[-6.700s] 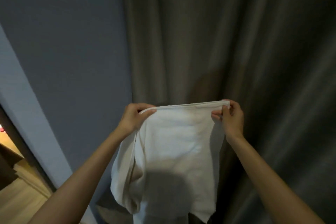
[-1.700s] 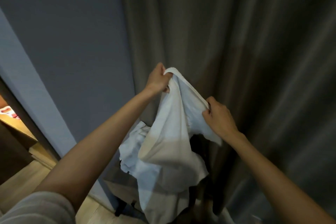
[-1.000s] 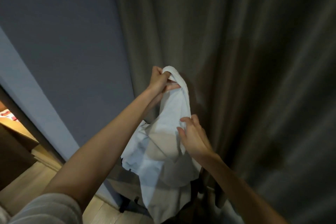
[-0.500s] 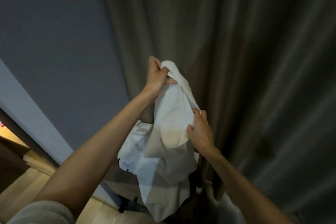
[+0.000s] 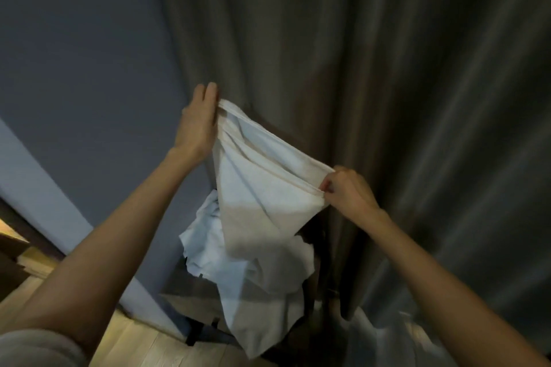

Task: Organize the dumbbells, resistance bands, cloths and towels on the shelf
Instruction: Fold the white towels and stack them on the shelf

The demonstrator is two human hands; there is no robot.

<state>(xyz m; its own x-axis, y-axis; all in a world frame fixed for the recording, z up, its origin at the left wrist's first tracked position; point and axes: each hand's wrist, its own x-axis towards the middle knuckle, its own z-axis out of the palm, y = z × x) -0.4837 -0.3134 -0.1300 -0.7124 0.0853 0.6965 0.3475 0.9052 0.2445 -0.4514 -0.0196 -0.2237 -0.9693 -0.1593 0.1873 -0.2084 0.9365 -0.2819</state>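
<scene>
We look down into a dim corner of a room where a heavy grey-brown curtain [image 5: 402,83] fills the right and centre, hanging in long folds down to the bottom edge. To its left stands a flat blue-grey wall [image 5: 74,48], with a paler strip [image 5: 38,188] running diagonally along its lower edge. Below that, at the lower left corner, we see a patch of light wooden floor [image 5: 140,345]. In front of the curtain, where it meets the wall, the white cloth [image 5: 259,202] hangs in the air, stretched between two raised hands, its top edge sloping down from left to right. Its lower part drops in loose folds towards the floor, and crumpled pale fabric [image 5: 202,247] sits just behind it; we cannot tell whether this belongs to the same piece. Under the fabric we make out the dark legs of a frame [image 5: 192,334] standing on the floor, too shadowed to identify. Both bare forearms reach up from the bottom corners, and a grey sleeve [image 5: 35,348] shows at the lower left. The left hand [image 5: 198,125] is the higher one, its back to us, fingers pointing upward and closed on the bunched upper corner of the cloth; its thumb is hidden. The right hand [image 5: 347,192] is lower and apart from it, fingers curled, pinching the other end of the hem between thumb and fingertips.
</scene>
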